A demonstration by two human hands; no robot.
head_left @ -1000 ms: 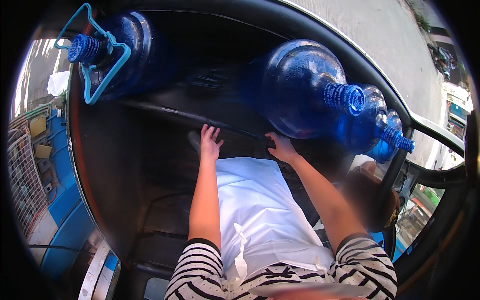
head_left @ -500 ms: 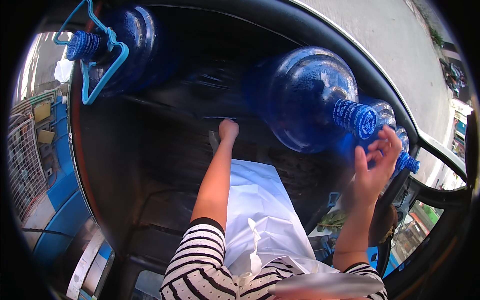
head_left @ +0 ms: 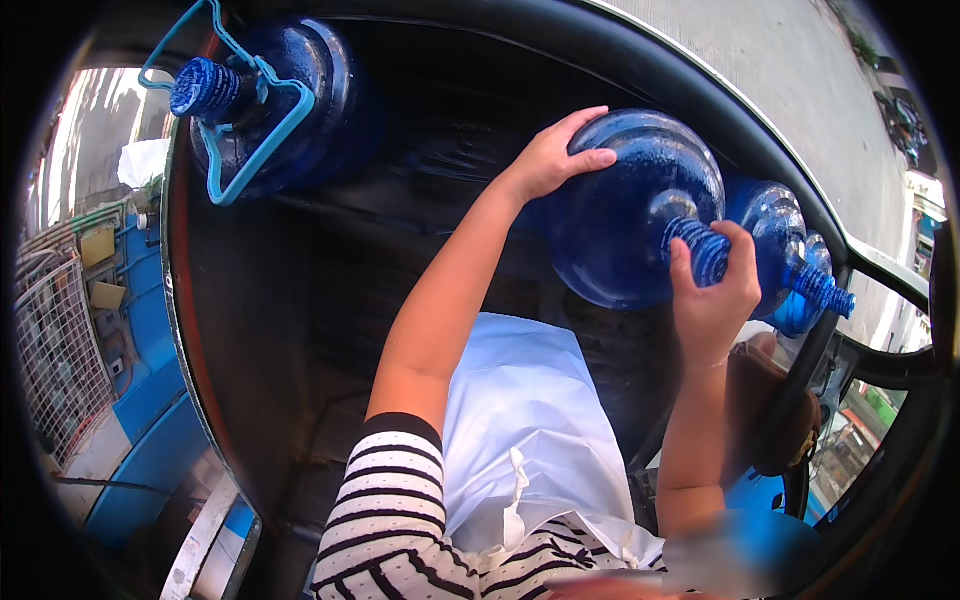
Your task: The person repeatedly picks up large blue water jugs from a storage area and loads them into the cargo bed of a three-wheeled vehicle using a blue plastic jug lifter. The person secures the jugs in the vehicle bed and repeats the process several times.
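A large translucent blue water jug point(head_left: 625, 230) lies on its side in the dark vehicle bed point(head_left: 400, 250), its capped neck pointing right toward me. My left hand point(head_left: 560, 155) presses on the upper left of its body, thumb spread on top and fingers reaching around the far side. My right hand point(head_left: 715, 290) is closed around the neck near the cap, thumb on one side and fingers on the other. The jug's base is hidden in shadow.
At the far left lies another blue jug point(head_left: 300, 110) with a light-blue carrying handle point(head_left: 265, 150) on its neck. More blue jugs point(head_left: 765, 225) lie just beyond my right hand. A dark side rail point(head_left: 740, 125) bounds the bed. A white apron point(head_left: 525, 400) covers my front.
My left hand has moved from the bed's middle up and right onto the jug's body. My right hand has gone from loosely open beside the cap to gripping the neck.
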